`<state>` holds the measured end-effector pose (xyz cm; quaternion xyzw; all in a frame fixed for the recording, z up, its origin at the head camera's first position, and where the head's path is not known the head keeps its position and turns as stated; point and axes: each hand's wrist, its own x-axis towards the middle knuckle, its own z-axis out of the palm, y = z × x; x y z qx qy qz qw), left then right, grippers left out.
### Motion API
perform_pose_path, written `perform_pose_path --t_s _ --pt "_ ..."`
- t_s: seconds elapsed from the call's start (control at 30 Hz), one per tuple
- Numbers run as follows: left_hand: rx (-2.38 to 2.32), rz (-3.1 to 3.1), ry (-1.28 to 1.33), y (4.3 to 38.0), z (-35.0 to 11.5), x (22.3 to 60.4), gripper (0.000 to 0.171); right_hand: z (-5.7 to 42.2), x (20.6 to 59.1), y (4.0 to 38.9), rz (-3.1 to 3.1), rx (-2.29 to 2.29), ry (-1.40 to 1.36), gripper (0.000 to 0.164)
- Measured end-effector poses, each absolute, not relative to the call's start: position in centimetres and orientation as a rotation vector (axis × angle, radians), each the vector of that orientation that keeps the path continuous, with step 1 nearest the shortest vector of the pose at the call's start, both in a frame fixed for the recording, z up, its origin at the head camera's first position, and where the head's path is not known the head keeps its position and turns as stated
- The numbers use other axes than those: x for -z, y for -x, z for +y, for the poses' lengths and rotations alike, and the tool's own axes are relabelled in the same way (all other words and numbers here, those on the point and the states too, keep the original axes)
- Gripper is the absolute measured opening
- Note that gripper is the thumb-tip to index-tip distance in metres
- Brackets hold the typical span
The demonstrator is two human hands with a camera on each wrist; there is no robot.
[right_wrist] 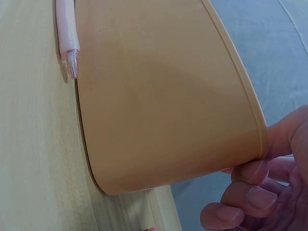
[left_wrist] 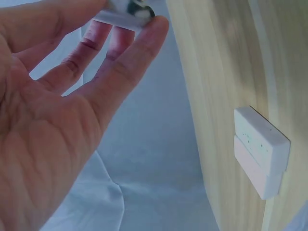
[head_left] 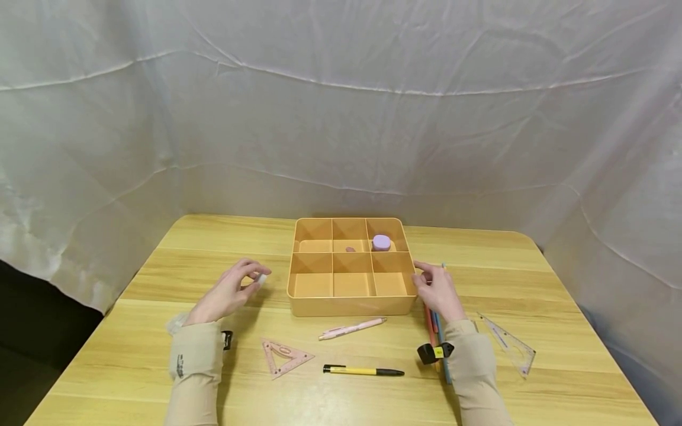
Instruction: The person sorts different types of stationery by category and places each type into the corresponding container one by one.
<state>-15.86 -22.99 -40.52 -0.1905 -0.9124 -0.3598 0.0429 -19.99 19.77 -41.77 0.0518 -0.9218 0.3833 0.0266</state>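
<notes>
My left hand (head_left: 228,293) is raised at the left of the orange six-compartment organizer box (head_left: 351,306). Its thumb and fingers pinch a small white block (left_wrist: 126,18) with a dark mark; its kind is unclear. Another white block (left_wrist: 260,151), in two offset layers, lies on the tabletop in the left wrist view. At the box's front right corner, my right hand (head_left: 438,290) grips the rim, with the thumb over the edge and curled fingers outside. A lilac rounded thing (head_left: 380,242) sits in the back right compartment, a small brownish piece (head_left: 350,249) in the back middle one.
In front of the box lie a pink pen (head_left: 351,328), a pink set square (head_left: 285,357) and a yellow and black pen (head_left: 363,371). Several coloured sticks (head_left: 430,325) lie partly under my right forearm, beside a clear set square (head_left: 510,344). Pale cloth hangs behind the table.
</notes>
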Motion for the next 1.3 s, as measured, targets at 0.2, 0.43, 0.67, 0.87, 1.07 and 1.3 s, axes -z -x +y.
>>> perform_pose_path --t_s 0.2,0.43,0.67,0.87,1.07,1.3 --pt "1.104 -2.778 0.555 16.0 -22.7 40.6 0.031 19.9 41.8 19.9 -2.858 -1.183 -0.141 0.043" --pt "1.184 -2.759 0.493 16.5 -22.1 40.8 0.032 19.9 41.8 19.9 -2.855 -1.181 -0.134 0.043" --pt "1.220 -2.740 0.442 16.6 -21.9 40.7 0.036 19.9 41.9 20.0 -2.846 -1.184 -0.143 0.043" --pt "1.323 -2.711 0.501 16.7 -21.8 40.9 0.053 19.9 42.0 19.9 -2.849 -1.186 -0.144 0.042" --pt "1.329 -2.702 0.511 16.8 -21.8 40.9 0.053 19.9 42.0 19.9 -2.849 -1.185 -0.141 0.043" --pt "1.292 -2.699 0.487 16.6 -21.9 40.7 0.056 19.9 41.9 20.0 -2.852 -1.183 -0.141 0.043"
